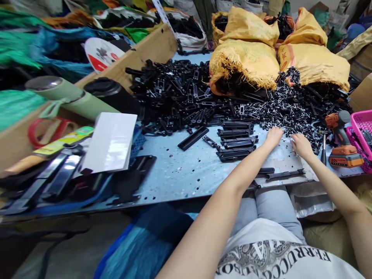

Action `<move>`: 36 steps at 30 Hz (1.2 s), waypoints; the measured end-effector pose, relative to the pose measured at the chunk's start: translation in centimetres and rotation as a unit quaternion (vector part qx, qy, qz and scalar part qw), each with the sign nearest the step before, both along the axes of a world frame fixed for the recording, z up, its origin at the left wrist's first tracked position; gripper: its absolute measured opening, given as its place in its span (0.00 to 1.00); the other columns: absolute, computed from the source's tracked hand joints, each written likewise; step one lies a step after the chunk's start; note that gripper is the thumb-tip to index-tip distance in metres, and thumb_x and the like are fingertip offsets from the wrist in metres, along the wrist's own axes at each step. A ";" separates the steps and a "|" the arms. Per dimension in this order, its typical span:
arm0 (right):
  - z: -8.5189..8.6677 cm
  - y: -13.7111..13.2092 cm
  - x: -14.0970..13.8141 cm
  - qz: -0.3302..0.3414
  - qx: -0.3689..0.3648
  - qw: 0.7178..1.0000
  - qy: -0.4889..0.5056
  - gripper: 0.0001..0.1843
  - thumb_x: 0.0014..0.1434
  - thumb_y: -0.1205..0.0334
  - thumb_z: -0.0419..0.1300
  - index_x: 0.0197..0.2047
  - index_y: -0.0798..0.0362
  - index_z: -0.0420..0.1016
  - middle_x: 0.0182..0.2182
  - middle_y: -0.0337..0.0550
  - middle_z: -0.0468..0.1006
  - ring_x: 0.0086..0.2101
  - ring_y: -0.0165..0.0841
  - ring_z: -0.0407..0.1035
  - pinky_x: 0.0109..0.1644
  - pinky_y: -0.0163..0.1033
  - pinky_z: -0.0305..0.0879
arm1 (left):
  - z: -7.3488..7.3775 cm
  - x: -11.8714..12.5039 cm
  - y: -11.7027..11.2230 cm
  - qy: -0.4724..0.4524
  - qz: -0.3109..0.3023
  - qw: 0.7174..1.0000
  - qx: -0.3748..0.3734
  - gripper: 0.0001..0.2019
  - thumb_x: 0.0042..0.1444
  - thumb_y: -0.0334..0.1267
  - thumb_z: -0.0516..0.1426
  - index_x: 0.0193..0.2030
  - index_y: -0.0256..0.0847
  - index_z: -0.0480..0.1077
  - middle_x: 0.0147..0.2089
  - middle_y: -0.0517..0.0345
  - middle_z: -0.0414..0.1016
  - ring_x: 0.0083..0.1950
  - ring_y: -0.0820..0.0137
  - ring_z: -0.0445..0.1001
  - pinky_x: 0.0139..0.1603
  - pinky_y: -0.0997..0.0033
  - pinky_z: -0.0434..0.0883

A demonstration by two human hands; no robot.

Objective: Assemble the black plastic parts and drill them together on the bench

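My left hand (pixel 274 136) is at the near edge of a heap of small screws with black heads (pixel 280 110). Its fingers are curled, and whatever they hold is too small to make out. My right hand (pixel 301 145) is just to the right, its fingers bent together toward the left hand; I cannot make out anything between them. Left of my hands lies a stack of long black plastic parts (pixel 236 143) laid side by side. Below my hands, a long black part (pixel 285 175) rests along the table's front edge.
Right of my hands are a hammer (pixel 323 147), an orange cordless drill (pixel 343 139) and a pink basket (pixel 363 131). Behind lie a heap of black plastic pieces (pixel 174 93) and yellow woven sacks (pixel 244 58). A white box (pixel 110 141) sits at left, near red-handled scissors (pixel 48 133).
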State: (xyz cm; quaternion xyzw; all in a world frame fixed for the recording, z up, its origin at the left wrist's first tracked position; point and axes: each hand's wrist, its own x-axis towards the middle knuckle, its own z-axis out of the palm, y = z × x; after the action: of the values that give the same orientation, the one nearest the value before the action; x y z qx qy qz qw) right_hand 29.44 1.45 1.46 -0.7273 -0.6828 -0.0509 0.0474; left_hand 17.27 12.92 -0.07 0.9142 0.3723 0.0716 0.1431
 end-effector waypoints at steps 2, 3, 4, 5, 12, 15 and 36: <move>0.0 2.5 0.1 -0.041 -0.035 0.998 -0.023 0.14 0.63 0.63 0.48 0.49 0.55 0.69 0.44 0.51 0.71 0.46 0.40 0.62 0.46 0.39 0.61 | 0.0 -0.2 -0.2 0.002 -0.005 1.000 0.014 0.15 0.59 0.23 0.44 0.47 0.31 0.68 0.49 0.40 0.70 0.53 0.61 0.67 0.53 0.60 0.64; 0.0 3.4 0.0 -0.063 -0.054 0.996 -0.030 0.14 0.63 0.62 0.49 0.48 0.56 0.69 0.44 0.52 0.71 0.46 0.40 0.62 0.45 0.39 0.61 | 0.1 -0.3 -0.3 0.002 -0.008 1.000 0.019 0.14 0.60 0.23 0.45 0.46 0.31 0.68 0.49 0.40 0.70 0.52 0.61 0.68 0.52 0.60 0.65; -0.1 4.2 -0.2 -0.085 -0.071 0.993 -0.034 0.14 0.62 0.62 0.49 0.48 0.56 0.69 0.44 0.52 0.71 0.46 0.40 0.63 0.43 0.38 0.61 | 0.3 -0.3 -0.4 0.002 -0.008 1.000 0.022 0.13 0.60 0.24 0.45 0.45 0.31 0.69 0.48 0.41 0.71 0.52 0.61 0.68 0.52 0.61 0.65; -0.2 4.7 -0.4 -0.106 -0.085 0.990 -0.038 0.14 0.62 0.62 0.49 0.48 0.57 0.69 0.44 0.53 0.71 0.46 0.40 0.63 0.42 0.38 0.62 | 0.5 -0.3 -0.5 0.000 -0.008 1.000 0.023 0.13 0.60 0.24 0.46 0.44 0.31 0.69 0.47 0.41 0.72 0.51 0.61 0.69 0.51 0.61 0.66; -0.2 4.9 -0.5 -0.112 -0.099 0.988 -0.049 0.17 0.62 0.67 0.47 0.52 0.55 0.67 0.46 0.54 0.70 0.47 0.40 0.62 0.44 0.39 0.59 | 3.0 -5.1 -1.8 -0.040 0.024 0.999 0.013 0.11 0.57 0.24 0.48 0.45 0.32 0.67 0.44 0.45 0.73 0.46 0.64 0.72 0.45 0.67 0.68; -0.2 4.5 -0.5 -0.058 -0.086 0.993 -0.065 0.16 0.63 0.61 0.49 0.52 0.54 0.67 0.47 0.54 0.69 0.49 0.41 0.60 0.46 0.40 0.58 | 3.9 -9.9 -2.9 -0.077 0.020 0.997 0.003 0.07 0.58 0.30 0.51 0.42 0.36 0.67 0.42 0.51 0.73 0.44 0.66 0.72 0.45 0.69 0.68; 2.6 -0.8 -3.9 0.094 -0.005 0.956 0.278 0.06 0.55 0.63 0.57 0.35 0.53 0.73 0.35 0.43 0.71 0.29 0.30 0.68 0.38 0.37 0.65 | 4.4 -24.9 -10.0 -0.038 0.049 0.994 -0.088 0.05 0.55 0.30 0.51 0.36 0.40 0.67 0.36 0.55 0.73 0.39 0.66 0.73 0.41 0.68 0.69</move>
State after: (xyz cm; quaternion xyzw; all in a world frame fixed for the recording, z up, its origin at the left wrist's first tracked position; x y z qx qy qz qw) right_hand 25.56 0.70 4.08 -0.6452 -0.7083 0.1613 0.2366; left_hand -7.66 2.96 4.31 0.8751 0.4162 0.0802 0.2336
